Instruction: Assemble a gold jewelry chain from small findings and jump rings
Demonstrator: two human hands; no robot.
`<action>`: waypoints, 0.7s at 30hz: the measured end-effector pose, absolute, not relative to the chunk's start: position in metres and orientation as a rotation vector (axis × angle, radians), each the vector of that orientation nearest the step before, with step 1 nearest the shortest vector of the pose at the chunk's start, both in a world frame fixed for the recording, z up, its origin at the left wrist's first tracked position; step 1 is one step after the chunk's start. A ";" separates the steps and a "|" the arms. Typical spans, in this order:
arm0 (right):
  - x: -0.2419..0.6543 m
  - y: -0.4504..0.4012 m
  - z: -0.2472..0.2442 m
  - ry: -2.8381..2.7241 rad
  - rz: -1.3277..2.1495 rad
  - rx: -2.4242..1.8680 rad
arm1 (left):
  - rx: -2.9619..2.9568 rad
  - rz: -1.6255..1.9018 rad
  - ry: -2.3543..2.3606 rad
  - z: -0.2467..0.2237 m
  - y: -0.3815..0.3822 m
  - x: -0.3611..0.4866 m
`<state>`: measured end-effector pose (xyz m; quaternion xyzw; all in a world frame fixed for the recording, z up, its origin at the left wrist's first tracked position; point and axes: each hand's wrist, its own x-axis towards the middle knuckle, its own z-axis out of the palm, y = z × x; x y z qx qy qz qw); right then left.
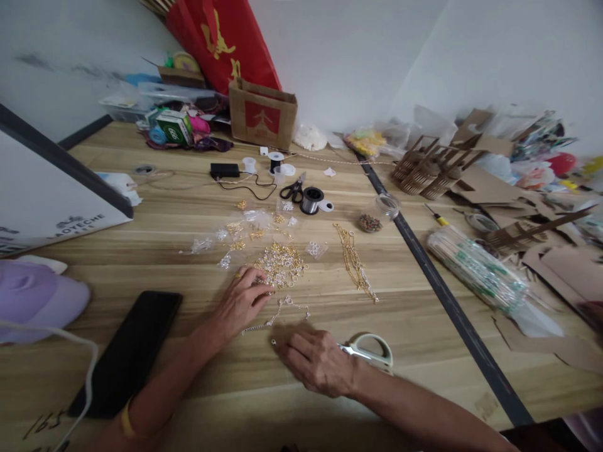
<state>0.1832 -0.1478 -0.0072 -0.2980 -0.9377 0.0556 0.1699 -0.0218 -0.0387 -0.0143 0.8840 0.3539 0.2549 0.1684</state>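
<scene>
My left hand (240, 302) reaches to the lower left edge of a pile of gold and silver jewelry findings (281, 263), its fingers bent and touching the nearest pieces; whether it pinches one is too small to tell. A silver chain (268, 324) with small charms lies between my hands. My right hand (313, 361) is blurred, low over the table, fingers curled down; what is under them is hidden. One tiny piece (274, 342) lies left of its fingertips. Beside it, partly behind the wrist, are white-handled scissors (372, 351). Gold chains (351, 260) lie to the right.
Small bags of findings (235, 235) lie behind the pile. Farther back are black scissors (294, 189), a wire spool (311, 201) and a jar of beads (372, 220). A phone (132, 351) lies left; packed sticks (475, 267) and cardboard lie right.
</scene>
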 end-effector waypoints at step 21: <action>0.182 -0.146 -0.010 -2.642 0.175 -0.839 | 2.475 0.775 1.037 -0.011 -0.038 -0.026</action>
